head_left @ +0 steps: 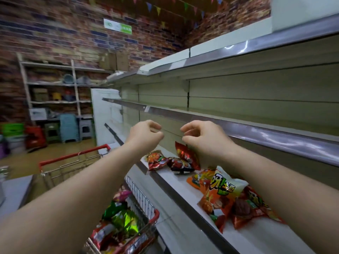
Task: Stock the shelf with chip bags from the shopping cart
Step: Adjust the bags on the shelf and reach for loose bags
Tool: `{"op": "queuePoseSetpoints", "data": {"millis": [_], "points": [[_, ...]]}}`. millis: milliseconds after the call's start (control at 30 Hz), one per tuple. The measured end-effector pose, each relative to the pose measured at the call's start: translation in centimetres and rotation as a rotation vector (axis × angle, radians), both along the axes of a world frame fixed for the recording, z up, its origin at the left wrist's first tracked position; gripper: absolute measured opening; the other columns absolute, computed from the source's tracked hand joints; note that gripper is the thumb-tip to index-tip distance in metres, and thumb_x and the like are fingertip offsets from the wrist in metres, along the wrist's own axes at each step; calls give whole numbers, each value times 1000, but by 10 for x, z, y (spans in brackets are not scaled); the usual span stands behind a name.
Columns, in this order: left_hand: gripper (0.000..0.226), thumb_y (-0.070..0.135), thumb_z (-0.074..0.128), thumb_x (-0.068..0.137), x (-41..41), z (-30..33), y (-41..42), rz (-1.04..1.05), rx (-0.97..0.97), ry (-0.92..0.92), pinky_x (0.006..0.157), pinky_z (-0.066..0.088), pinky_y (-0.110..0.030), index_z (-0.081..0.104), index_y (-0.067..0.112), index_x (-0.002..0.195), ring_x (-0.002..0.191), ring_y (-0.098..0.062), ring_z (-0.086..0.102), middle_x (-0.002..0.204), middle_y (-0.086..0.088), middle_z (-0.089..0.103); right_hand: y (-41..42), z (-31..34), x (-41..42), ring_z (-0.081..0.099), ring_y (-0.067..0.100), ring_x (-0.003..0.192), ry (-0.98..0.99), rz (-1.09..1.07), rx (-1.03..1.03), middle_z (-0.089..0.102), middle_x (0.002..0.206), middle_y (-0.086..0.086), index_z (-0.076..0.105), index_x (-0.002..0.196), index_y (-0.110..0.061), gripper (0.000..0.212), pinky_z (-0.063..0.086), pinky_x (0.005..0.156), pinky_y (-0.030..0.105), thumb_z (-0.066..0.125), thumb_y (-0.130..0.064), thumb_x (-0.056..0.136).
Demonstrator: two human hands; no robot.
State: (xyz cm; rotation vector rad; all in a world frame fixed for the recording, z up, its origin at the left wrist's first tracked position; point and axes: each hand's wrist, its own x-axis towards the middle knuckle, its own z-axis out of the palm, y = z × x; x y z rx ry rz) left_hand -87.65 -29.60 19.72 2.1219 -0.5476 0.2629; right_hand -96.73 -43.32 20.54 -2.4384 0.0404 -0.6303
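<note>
Both bare forearms reach forward and upward, converging toward the middle of the view; the left hand (146, 132) is raised with its wrist bent, fingers loosely curled and thumb near the fingertips, gripping nothing; the right hand (199, 136) mirrors it just beside, fingers curled inward toward the left hand, holding nothing; the two hands are near each other but apart.
</note>
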Motion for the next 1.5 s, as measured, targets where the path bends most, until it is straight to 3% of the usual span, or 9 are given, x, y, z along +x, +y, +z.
{"op": "queuePoseSetpoints", "data": {"millis": [100,433,567,733,833,1033,1100,1233,1500], "points": [[20,22,57,92,24,-11,34,21,-1,28,72,44,-26,60,20,113,87,-13,56,99,2,60,28,-9,31,58,10,98,33,31,-13,61,101,-6,61,115,-22,26,44,82,22,57,-19,89],[23,20,57,93,147,-52,151,97,44,157,73,47,-26,60,16,115,86,-13,57,86,9,57,122,-58,172,60,16,102,198,109,15,65,111,-2,62,115,-22,28,48,90,29,58,-20,87],[22,22,58,93,190,-85,174,121,72,267,83,49,-32,60,18,115,97,-19,57,109,-3,60,140,-92,216,58,11,100,279,142,30,64,110,-2,61,116,-22,27,45,84,23,58,-23,88],[9,23,61,92,234,-142,177,160,99,409,85,52,-35,60,22,100,100,-21,59,112,-4,61,146,-141,263,60,13,100,422,154,94,64,109,-1,62,113,-22,26,48,87,27,60,-22,88],[16,24,61,92,257,-177,172,180,121,501,89,51,-35,62,18,106,98,-19,60,108,-3,63,141,-172,292,59,14,102,499,184,115,63,109,-1,61,116,-20,28,48,86,28,60,-22,88],[28,24,58,94,298,-246,164,290,182,682,65,49,-29,58,14,120,74,-17,56,96,-3,60,124,-247,364,57,15,108,658,268,157,61,115,-2,61,119,-19,30,45,91,26,61,-20,88],[31,24,59,93,311,-269,160,348,179,756,75,52,-33,57,13,122,81,-20,58,100,-5,61,116,-275,390,58,14,107,725,309,147,61,119,-3,60,121,-19,32,46,92,26,61,-21,89],[35,25,58,92,337,-313,155,435,215,845,91,50,-32,57,12,125,104,-25,60,121,-10,62,106,-329,434,58,16,105,858,343,146,62,117,0,59,121,-18,33,47,89,28,61,-21,89],[44,23,56,94,365,-393,151,461,369,998,75,53,-30,47,13,136,87,-22,61,121,-13,60,118,-427,465,53,13,81,1110,421,218,60,95,2,56,123,-12,35,41,69,22,59,-14,88]]}}
